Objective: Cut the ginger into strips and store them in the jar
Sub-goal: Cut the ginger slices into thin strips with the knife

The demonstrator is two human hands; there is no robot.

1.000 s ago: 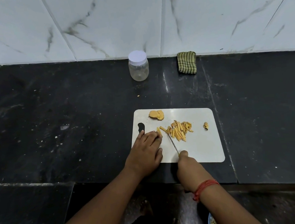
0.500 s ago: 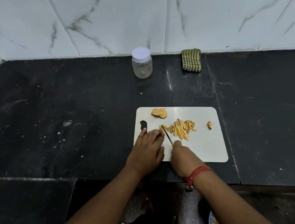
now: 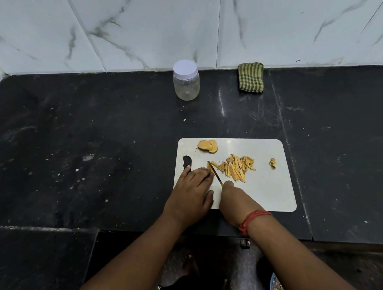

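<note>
A white cutting board (image 3: 269, 190) lies on the black counter. On it are a pile of ginger strips (image 3: 236, 168), two ginger slices (image 3: 207, 146) at the far left corner and a small scrap (image 3: 272, 162) to the right. My right hand (image 3: 236, 201) grips a small knife (image 3: 214, 173), its blade pointing away beside my left fingertips. My left hand (image 3: 191, 195) lies on the board's left part, fingers pressing down on a ginger piece that is mostly hidden under them. A clear jar (image 3: 186, 80) with a white lid on stands near the wall.
A folded green striped cloth (image 3: 251, 78) lies by the wall, right of the jar. The counter's front edge steps back at the left. A bowl rim (image 3: 275, 289) shows below at the bottom edge, beside my right forearm.
The knife and my right hand have shifted left and forward, so the blade now sits right against my left fingertips. My left hand has stayed in place.
</note>
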